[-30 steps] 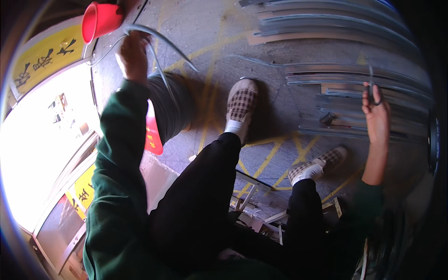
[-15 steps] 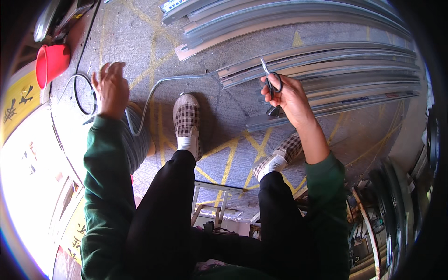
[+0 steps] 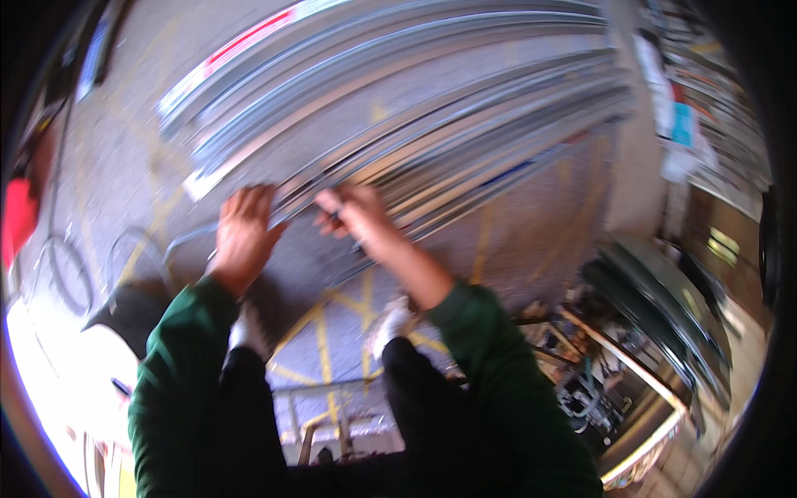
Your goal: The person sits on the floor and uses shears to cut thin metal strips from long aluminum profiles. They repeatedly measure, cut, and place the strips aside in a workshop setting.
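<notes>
My left hand [image 3: 243, 236] is over the grey cable [image 3: 193, 236], beside the near left end of a bundle of metal channels [image 3: 390, 170]. Its fingers curve forward and the thumb stands apart; the cable runs behind the hand, and no grip on it shows. Close to its right, my right hand [image 3: 365, 220] is closed on black-handled scissors [image 3: 334, 215] above the same bundle. Motion blur smears the scissors, and the blades are hard to make out against the metal.
More long metal channels [image 3: 332, 87] lie farther off. The cable leads left to a dark round coil [image 3: 129, 319] beside my left leg. A red bucket [image 3: 18, 217] stands at the far left. To the right are dark curved strips [image 3: 656, 307] and a tool-filled box [image 3: 594, 398].
My view has swung to the right. Both hands have come closer together at the channel ends; my left hand has left the coil side. The scissors have stayed in my right hand.
</notes>
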`<state>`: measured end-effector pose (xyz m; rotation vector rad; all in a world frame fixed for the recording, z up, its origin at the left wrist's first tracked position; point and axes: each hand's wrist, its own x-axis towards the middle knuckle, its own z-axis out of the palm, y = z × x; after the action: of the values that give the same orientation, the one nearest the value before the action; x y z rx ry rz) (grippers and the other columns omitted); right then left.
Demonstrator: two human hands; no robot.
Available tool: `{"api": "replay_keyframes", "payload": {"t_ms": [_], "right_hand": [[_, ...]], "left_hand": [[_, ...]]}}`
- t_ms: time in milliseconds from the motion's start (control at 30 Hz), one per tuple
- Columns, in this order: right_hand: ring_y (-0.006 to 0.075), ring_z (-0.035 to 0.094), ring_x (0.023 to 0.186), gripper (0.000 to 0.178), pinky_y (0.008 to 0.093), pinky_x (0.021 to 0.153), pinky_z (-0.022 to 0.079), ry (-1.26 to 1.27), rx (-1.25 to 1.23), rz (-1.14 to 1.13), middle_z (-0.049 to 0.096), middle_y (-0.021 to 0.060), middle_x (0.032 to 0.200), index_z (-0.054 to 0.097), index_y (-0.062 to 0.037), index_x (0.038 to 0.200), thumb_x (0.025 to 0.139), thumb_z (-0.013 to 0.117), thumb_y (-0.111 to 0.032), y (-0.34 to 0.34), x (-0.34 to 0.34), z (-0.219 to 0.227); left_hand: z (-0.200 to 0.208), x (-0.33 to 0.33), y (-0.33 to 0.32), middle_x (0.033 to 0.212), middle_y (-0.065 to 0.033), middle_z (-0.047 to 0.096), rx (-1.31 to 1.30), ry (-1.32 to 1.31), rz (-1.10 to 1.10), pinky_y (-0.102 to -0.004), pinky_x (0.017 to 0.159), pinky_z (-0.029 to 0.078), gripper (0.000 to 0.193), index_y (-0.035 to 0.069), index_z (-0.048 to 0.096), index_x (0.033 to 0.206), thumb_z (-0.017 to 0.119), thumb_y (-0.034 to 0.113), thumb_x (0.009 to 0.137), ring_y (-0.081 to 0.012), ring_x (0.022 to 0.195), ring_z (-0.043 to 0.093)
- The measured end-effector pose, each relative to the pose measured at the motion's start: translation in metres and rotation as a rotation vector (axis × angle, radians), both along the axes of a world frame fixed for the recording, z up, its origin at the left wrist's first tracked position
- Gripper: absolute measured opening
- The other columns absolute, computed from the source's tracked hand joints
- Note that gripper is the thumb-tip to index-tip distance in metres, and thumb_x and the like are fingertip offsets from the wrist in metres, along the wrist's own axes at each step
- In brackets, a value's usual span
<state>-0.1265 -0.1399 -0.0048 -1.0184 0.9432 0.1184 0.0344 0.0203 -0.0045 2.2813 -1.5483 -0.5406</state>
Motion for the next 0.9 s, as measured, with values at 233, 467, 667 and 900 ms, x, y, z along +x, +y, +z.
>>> {"api": "replay_keyframes", "payload": {"t_ms": [233,467,667,900], "right_hand": [[0.0112,0.065,0.061,0.024,0.0198,0.046,0.046,-0.104,0.038,-0.038,0.068,0.0086,0.076,0.061,-0.0028,0.094,0.098,0.062,-0.026,-0.002,0.001,0.001],[0.0095,0.062,0.059,0.022,0.0199,0.045,0.044,-0.118,-0.033,-0.127,0.067,0.0084,0.076,0.063,0.0019,0.1,0.101,0.056,-0.019,-0.008,-0.002,-0.007],[0.0101,0.063,0.06,0.016,0.0194,0.046,0.043,-0.039,-0.061,-0.206,0.067,0.0079,0.077,0.066,-0.0012,0.102,0.098,0.056,-0.014,-0.032,-0.013,-0.001],[0.0094,0.062,0.063,0.027,0.0188,0.051,0.043,-0.054,0.056,-0.031,0.067,0.0054,0.08,0.067,-0.0023,0.107,0.1,0.06,-0.027,-0.016,-0.012,0.005]], "left_hand": [[-0.009,-0.003,-0.003,0.124,-0.0144,0.058,-0.068,-0.063,0.004,-0.0446,0.099,0.039,0.069,0.003,0.053,0.131,0.081,0.018,0.07,-0.0327,0.117,0.052],[-0.008,-0.005,-0.004,0.123,-0.0146,0.058,-0.053,-0.064,0.006,-0.0449,0.099,0.039,0.066,0.003,0.054,0.13,0.08,0.019,0.072,-0.033,0.117,0.052],[-0.008,-0.003,-0.002,0.125,-0.0153,0.059,-0.046,-0.062,0.002,-0.0446,0.1,0.039,0.062,0.002,0.054,0.13,0.078,0.022,0.076,-0.0338,0.118,0.052],[-0.005,-0.002,0.0,0.123,-0.0158,0.059,-0.101,-0.043,-0.003,-0.0445,0.1,0.039,0.061,0.0,0.055,0.128,0.079,0.02,0.076,-0.0324,0.116,0.053]]}}
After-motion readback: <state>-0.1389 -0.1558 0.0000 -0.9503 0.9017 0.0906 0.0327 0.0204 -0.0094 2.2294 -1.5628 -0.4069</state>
